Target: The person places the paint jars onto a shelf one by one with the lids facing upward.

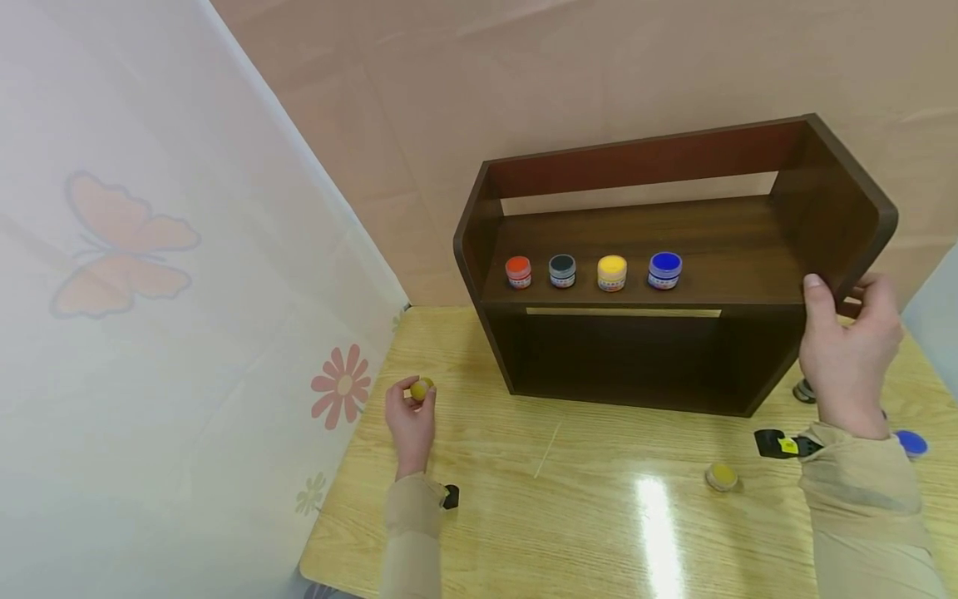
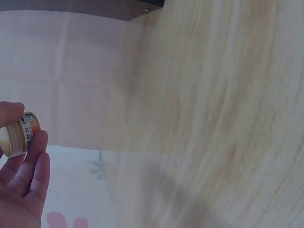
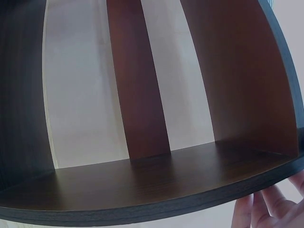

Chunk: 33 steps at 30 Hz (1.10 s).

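Between the thumb and fingers of my left hand (image 1: 412, 420) is a small yellow paint jar (image 1: 422, 388), held above the table's left side. The left wrist view shows a printed label on this jar (image 2: 23, 134). My right hand (image 1: 853, 349) grips the right side panel of a dark brown wooden shelf (image 1: 636, 403), thumb at the front edge. In the right wrist view, the fingers of the right hand (image 3: 273, 209) touch the panel's outer side. Along the upper board stand a red jar (image 1: 518, 272), a black jar (image 1: 562, 271), a yellow jar (image 1: 611, 273) and a blue jar (image 1: 664, 271).
A yellow-topped jar (image 1: 722, 477) lies on the wooden table (image 1: 569, 516) in front of the shelf. At the right are a blue round top (image 1: 911, 443) and a dark jar (image 1: 804, 391), partly hidden by the right hand. A patterned curtain (image 1: 224, 333) borders the left side.
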{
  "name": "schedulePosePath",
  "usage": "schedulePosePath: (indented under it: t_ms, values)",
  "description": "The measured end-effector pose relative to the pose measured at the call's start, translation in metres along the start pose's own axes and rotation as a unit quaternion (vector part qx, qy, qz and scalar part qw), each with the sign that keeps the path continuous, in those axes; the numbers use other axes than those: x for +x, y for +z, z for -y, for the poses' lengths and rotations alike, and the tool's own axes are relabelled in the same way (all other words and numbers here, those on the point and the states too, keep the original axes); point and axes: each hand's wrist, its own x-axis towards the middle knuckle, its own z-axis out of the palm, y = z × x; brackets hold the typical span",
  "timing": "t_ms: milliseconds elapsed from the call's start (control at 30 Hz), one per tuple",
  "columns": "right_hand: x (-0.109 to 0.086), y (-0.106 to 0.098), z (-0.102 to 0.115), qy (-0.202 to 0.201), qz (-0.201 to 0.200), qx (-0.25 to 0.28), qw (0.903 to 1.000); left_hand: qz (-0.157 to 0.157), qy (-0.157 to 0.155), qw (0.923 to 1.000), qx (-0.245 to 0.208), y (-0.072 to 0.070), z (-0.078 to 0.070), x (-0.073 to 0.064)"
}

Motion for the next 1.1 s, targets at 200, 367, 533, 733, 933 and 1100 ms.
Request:
schedulePosePath:
  t_ms: [200, 367, 533, 733, 933, 1100]
  values:
    - [0.000, 0.000, 0.000, -0.001, -0.004, 0.003, 1.0000, 0.015, -0.014, 0.9998, -0.006, 0.006, -0.008, 0.000]
    - [0.000, 0.000, 0.000, -0.002, -0.006, 0.002, 1.0000, 0.035, 0.013, 0.9992, -0.014, 0.011, -0.015, -0.002]
    - [0.000, 0.000, 0.000, -0.003, -0.004, 0.001, 1.0000, 0.052, 0.065, 0.9963, -0.024, 0.018, -0.023, -0.004]
    - [0.000, -0.001, 0.000, -0.003, -0.001, -0.003, 1.0000, 0.063, 0.092, 0.9931, -0.037, 0.026, -0.032, -0.006]
    - [0.000, 0.000, 0.000, -0.002, 0.000, -0.006, 1.0000, 0.070, 0.119, 0.9886, -0.060, 0.030, -0.042, -0.007]
    - [0.000, 0.000, -0.001, -0.003, -0.002, -0.005, 1.0000, 0.072, 0.136, 0.9860, -0.066, 0.032, -0.050, -0.007]
